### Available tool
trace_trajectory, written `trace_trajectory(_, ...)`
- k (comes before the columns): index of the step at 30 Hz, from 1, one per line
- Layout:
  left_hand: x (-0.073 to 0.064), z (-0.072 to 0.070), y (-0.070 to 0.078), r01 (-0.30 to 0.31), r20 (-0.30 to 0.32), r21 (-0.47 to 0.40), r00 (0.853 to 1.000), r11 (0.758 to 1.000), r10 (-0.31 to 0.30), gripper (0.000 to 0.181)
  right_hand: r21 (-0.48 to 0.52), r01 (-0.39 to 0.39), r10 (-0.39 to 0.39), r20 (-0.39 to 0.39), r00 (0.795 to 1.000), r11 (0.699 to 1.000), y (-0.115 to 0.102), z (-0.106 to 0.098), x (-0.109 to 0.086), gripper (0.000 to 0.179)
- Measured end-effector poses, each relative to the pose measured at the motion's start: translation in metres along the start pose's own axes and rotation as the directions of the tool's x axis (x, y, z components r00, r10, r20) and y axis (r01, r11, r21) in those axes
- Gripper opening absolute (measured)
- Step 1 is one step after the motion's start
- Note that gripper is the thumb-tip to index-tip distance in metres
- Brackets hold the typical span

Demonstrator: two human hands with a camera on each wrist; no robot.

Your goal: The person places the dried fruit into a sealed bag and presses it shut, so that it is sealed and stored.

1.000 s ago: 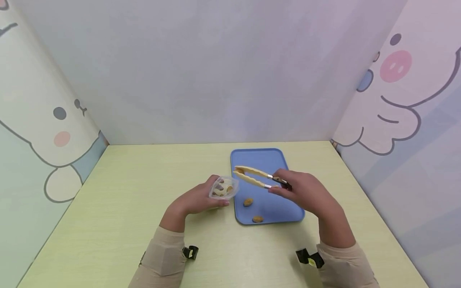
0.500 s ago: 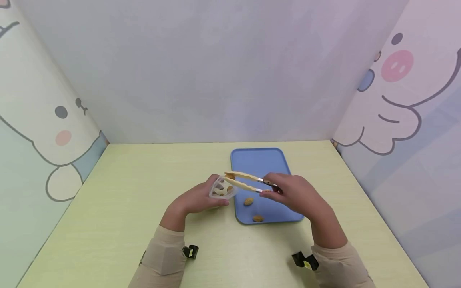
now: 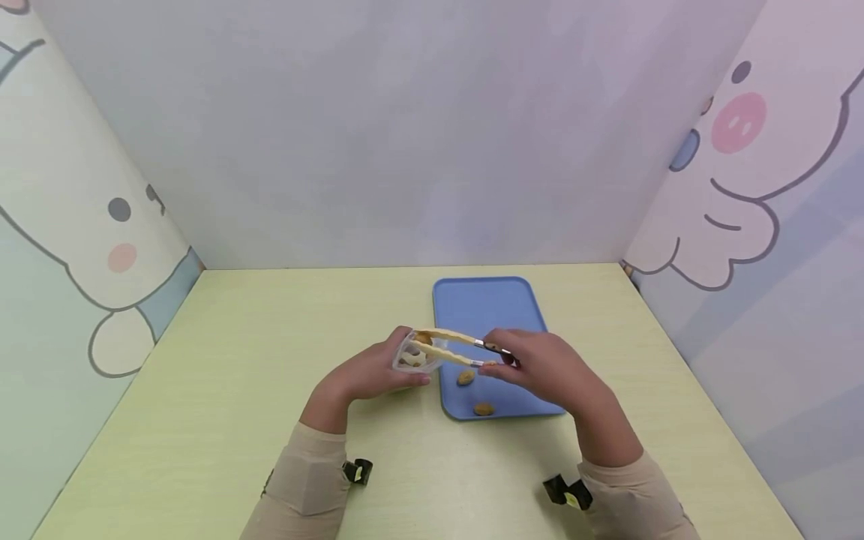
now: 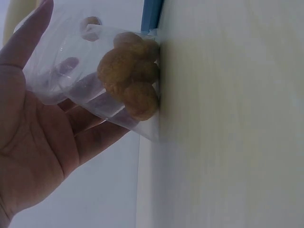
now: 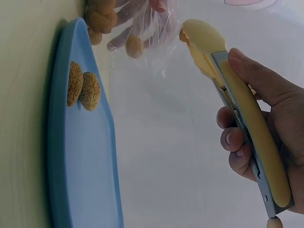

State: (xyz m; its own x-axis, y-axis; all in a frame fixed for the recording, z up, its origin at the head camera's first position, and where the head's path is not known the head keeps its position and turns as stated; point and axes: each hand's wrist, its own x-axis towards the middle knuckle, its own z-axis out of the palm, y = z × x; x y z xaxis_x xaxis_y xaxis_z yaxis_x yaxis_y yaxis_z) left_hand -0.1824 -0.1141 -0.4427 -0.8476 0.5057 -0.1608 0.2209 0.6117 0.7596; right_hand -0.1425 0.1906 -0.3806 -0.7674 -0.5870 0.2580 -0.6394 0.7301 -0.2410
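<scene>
My left hand (image 3: 374, 371) grips a clear plastic bag (image 4: 104, 102), thumb on one side and fingers on the other. Several brown, wrinkled, walnut-like nuts (image 4: 118, 66) lie heaped at its bottom, and a single nut (image 5: 134, 46) sits higher up inside. The right hand (image 3: 540, 364) holds tongs with cream scalloped tips and a metal handle (image 5: 256, 133). Over the bag's mouth, the tongs' tips (image 3: 439, 333) have a brown nut (image 3: 423, 339) between them; only its edge shows in the right wrist view. Whether the tips pinch it firmly, I cannot tell.
A blue tray (image 3: 486, 304) lies on the pale yellow table (image 3: 283, 322), just right of the bag. Two nuts rest near its front left corner, one nut (image 3: 466, 377) behind the other (image 3: 483, 409). Printed wall panels (image 3: 418, 135) stand behind and at both sides.
My right hand has moved left, bringing the tongs and nut from above the tray to the bag's mouth. The left hand and bag have stayed nearly still.
</scene>
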Motion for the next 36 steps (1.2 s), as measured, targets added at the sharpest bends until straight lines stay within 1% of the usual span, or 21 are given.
trace_trajectory(6,0.000,0.001,-0.001,-0.015,-0.009,0.011,1.000,1.000,0.015,0.072,-0.007,-0.001,0.001,-0.005,1.000,1.000,0.001,0.000,-0.001,0.030)
trace_trajectory(9,0.000,0.002,-0.001,-0.008,-0.010,0.013,1.000,1.000,0.008,0.072,-0.015,-0.005,0.005,-0.008,1.000,1.000,0.003,0.000,-0.002,0.033)
trace_trajectory(13,0.000,0.002,0.000,0.005,-0.007,0.012,1.000,1.000,-0.005,0.073,-0.024,-0.031,0.031,-0.005,1.000,0.999,0.008,-0.003,-0.004,0.039)
trace_trajectory(19,0.000,0.002,-0.001,0.014,-0.007,0.023,1.000,1.000,-0.014,0.076,-0.019,-0.072,0.071,-0.014,0.997,0.997,0.014,-0.011,-0.008,0.041)
trace_trajectory(22,0.000,0.003,-0.001,0.019,-0.003,0.021,1.000,1.000,-0.019,0.076,-0.010,-0.099,0.098,-0.013,0.995,0.995,0.015,-0.015,-0.010,0.042)
trace_trajectory(25,0.000,0.002,0.000,0.019,-0.002,0.019,1.000,1.000,-0.019,0.076,0.015,-0.143,0.143,-0.002,0.990,0.990,0.017,-0.019,-0.011,0.047)
trace_trajectory(31,0.000,0.002,0.001,0.012,-0.003,0.027,1.000,1.000,-0.012,0.076,0.068,-0.236,0.234,0.035,0.972,0.969,0.022,-0.024,-0.013,0.062)
trace_trajectory(36,0.000,0.002,0.001,0.016,-0.003,0.025,1.000,1.000,-0.016,0.077,0.080,-0.283,0.280,0.054,0.959,0.956,0.026,-0.027,-0.014,0.067)
